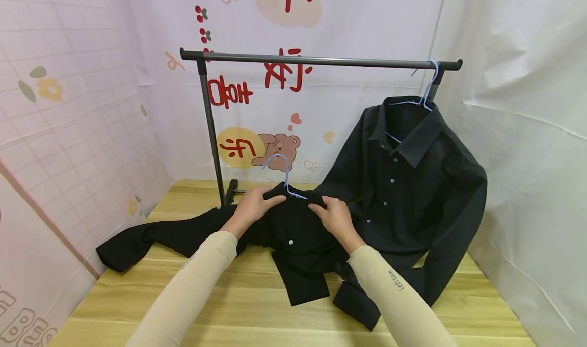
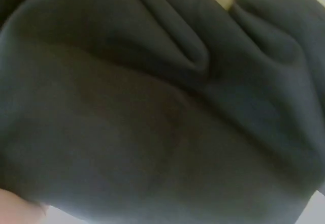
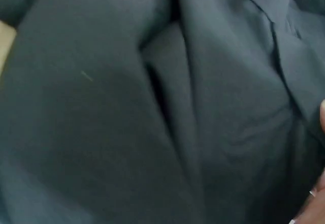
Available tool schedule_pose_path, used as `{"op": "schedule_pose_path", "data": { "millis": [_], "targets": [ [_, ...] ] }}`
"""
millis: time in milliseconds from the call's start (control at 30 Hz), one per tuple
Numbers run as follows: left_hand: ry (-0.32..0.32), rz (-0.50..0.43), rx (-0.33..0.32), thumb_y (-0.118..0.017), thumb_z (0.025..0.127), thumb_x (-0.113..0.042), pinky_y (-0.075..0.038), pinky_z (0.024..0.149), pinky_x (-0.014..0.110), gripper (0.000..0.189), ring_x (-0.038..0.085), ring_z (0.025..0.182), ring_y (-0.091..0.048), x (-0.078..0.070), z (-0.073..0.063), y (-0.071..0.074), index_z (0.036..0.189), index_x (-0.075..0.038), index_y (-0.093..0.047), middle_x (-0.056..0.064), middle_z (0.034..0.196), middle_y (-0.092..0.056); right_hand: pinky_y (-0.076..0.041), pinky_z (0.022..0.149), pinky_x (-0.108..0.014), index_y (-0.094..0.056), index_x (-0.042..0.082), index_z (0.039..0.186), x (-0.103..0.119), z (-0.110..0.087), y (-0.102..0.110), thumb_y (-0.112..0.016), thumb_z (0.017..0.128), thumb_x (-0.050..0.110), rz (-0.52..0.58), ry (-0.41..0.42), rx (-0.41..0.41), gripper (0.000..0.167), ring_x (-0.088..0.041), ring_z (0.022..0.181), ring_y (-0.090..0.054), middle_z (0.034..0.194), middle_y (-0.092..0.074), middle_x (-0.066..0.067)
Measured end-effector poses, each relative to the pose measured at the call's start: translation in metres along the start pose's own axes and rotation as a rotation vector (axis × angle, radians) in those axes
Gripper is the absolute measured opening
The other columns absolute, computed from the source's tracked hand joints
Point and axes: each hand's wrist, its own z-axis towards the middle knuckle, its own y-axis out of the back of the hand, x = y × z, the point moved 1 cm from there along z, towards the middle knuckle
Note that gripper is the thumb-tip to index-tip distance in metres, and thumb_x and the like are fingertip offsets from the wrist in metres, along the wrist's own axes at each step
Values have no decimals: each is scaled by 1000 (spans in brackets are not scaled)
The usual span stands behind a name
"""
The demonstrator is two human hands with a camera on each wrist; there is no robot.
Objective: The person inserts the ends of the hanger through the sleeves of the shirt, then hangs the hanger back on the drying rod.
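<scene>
A black button-up shirt (image 1: 300, 227) is bunched over the table, one sleeve stretched out to the left. From its neck rises the hook of a light blue hanger (image 1: 287, 176); most of the hanger is hidden inside the cloth. My left hand (image 1: 252, 208) pinches the collar on the left, thumb towards the hook. On the other side, my right hand (image 1: 337, 218) pinches the collar between thumb and fingers. Dark cloth (image 2: 127, 132) fills the left wrist view, with a bit of skin at the lower left corner. Fingers show at the right edge of the right wrist view.
Behind stands a black garment rack (image 1: 321, 60). A second black shirt (image 1: 408, 199) hangs at its right end on a blue hanger (image 1: 434, 79), its lower part reaching the wooden table (image 1: 238, 306) beside my right arm. Printed white cloth (image 1: 367, 21) backs the scene.
</scene>
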Motion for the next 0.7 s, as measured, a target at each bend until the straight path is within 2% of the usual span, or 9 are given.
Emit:
{"op": "schedule_pose_path", "data": {
  "millis": [133, 267, 533, 633, 700],
  "targets": [
    [-8, 12, 28, -66, 95, -44, -49, 88, 42, 32, 20, 93, -61, 14, -1, 12, 107, -15, -71, 1, 99, -68, -45, 58, -33, -66, 12, 77, -10, 0, 1, -68, 95, 31, 84, -70, -49, 26, -17, 61, -55, 64, -58, 0],
    [-10, 74, 26, -66, 96, -35, -49, 91, 46, 26, 25, 98, -63, 34, -6, 29, 107, -13, -74, 6, 104, -70, -49, 60, -33, -69, 10, 83, -20, 1, 4, -68, 96, 32, 151, -121, -53, 25, -18, 64, -60, 70, -64, -2],
    [107, -6, 56, -67, 96, -26, -44, 97, 53, 29, 36, 113, -56, 76, -24, 58, 117, -6, -69, 17, 123, -62, -51, 60, -32, -71, 8, 88, -29, 1, 6, -68, 96, 31, 206, -150, -55, 25, -18, 67, -63, 75, -67, -4],
    [129, -26, 55, -67, 97, -24, -45, 95, 51, 27, 35, 109, -57, 91, -31, 66, 116, -4, -69, 17, 118, -64, -51, 60, -32, -70, 8, 90, -32, 1, 8, -68, 96, 31, 230, -162, -55, 24, -18, 68, -63, 76, -67, -5],
    [132, -36, 56, -67, 97, -23, -47, 89, 46, 22, 30, 100, -58, 100, -36, 73, 110, -5, -71, 12, 108, -66, -51, 60, -32, -70, 8, 90, -33, 1, 9, -68, 96, 31, 239, -166, -59, 25, -18, 68, -63, 76, -67, -5]
  ]
}}
